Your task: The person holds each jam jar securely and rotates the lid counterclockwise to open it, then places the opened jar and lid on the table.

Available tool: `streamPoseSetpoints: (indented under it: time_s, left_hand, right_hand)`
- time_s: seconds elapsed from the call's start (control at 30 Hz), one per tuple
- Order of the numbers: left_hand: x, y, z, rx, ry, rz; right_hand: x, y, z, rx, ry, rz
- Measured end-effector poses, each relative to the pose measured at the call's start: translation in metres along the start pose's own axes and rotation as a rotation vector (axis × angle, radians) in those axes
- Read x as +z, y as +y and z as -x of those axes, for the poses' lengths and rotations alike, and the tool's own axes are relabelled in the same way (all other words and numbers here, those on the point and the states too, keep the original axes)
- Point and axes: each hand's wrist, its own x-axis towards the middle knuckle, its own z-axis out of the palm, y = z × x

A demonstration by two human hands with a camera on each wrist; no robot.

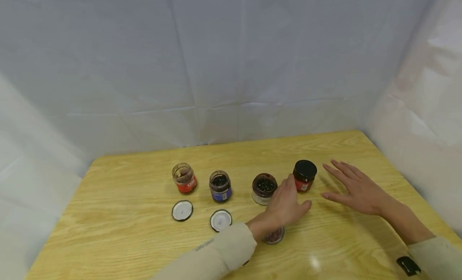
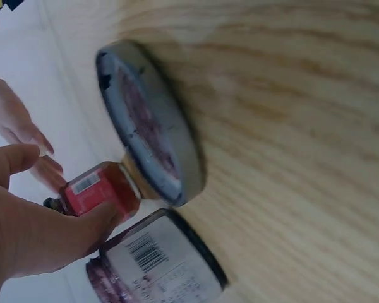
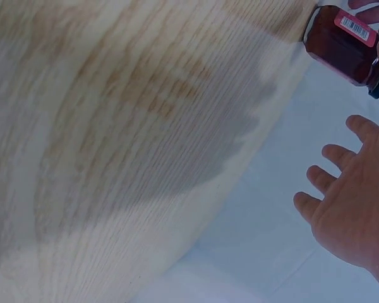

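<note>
A jar with a black lid and a red label stands upright at the right of the row. My left hand reaches to its left side with the thumb spread away; whether the fingertips touch the glass I cannot tell. My right hand hovers to the right of this jar, fingers spread and apart from it. Partly behind my left hand stands an uncovered jar of dark contents with a white label. A stained lid lies inside up in front of it, half hidden by my left wrist in the head view.
Farther left stand an open blue-labelled jar and an open red-labelled jar. In front of them lie two upturned lids, one lid beside the other lid. White sheeting surrounds the wooden table.
</note>
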Motion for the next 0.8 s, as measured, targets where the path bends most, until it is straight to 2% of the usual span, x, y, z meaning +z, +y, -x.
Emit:
streamPoseSetpoints:
  time_s: [0.17,0.3,0.6,0.8]
  left_hand:
    - [0.007,-0.004,-0.007,-0.041,-0.006,0.042]
    - [0.01,-0.006,-0.012,-0.048,0.001,0.041]
    - [0.016,-0.017,-0.025,-0.033,0.038,-0.034]
    - [0.019,-0.025,-0.033,0.029,0.065,-0.007]
  right_hand:
    - [0.0,0.001,0.0,0.013,-0.014,-0.012]
    - [0.0,0.001,0.0,0.022,-0.021,-0.02]
    - [0.001,0.001,0.001,0.022,-0.018,-0.018]
    - [0.003,0.002,0.002,0.029,-0.019,-0.017]
